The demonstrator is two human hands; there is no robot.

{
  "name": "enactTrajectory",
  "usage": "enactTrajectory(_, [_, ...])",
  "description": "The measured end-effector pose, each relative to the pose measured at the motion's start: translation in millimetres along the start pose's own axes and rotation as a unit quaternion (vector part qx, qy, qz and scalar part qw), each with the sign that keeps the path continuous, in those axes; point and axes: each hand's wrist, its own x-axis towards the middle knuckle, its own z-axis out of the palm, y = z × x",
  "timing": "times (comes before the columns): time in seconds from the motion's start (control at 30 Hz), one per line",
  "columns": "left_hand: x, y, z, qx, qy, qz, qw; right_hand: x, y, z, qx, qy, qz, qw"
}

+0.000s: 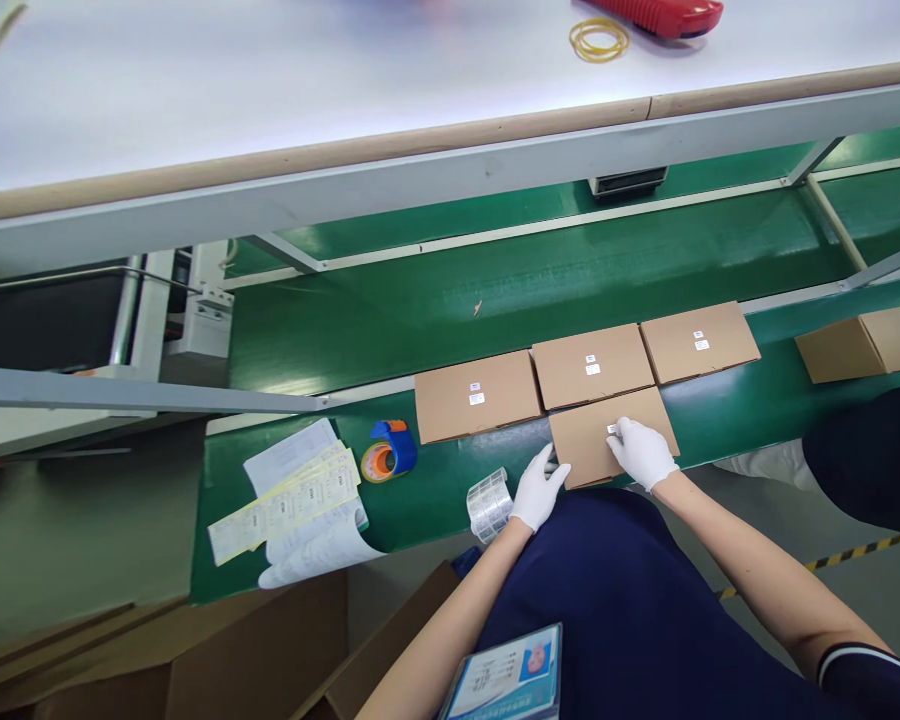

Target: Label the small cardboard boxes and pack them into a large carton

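A flat brown cardboard box (581, 445) lies at the near edge of the green conveyor belt (495, 300). My right hand (641, 452), in a white glove, rests on top of it with fingertips pressed on a small white label (612, 429). My left hand (538, 490), also gloved, touches the box's left edge with fingers spread. A roll of silver labels (489, 503) lies just left of that hand. Three more brown boxes (476, 396), (592, 365), (699, 342) sit in a row behind, each with a white label on top.
An orange and blue tape dispenser (388, 452) and sheets of paper labels (292, 495) lie to the left on the belt. Another brown box (866, 343) sits far right near a person in dark clothing (870, 455). Rubber bands (598, 39) lie on the white upper shelf.
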Motion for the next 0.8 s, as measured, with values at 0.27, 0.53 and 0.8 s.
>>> enactTrajectory(0.27, [-3,6,0.6,0.01,0.008,0.001,1.0,6,70,-10,0.064,0.094,0.157,0.981])
enactTrajectory(0.53, [-4,27,10.3,-0.038,0.04,0.036,0.998,7,75,9,0.304,0.102,0.099,0.942])
enactTrajectory(0.8, [-49,-8,-34.1,-0.019,0.044,0.021,0.999,-20,15,47,0.308,0.082,0.115,0.941])
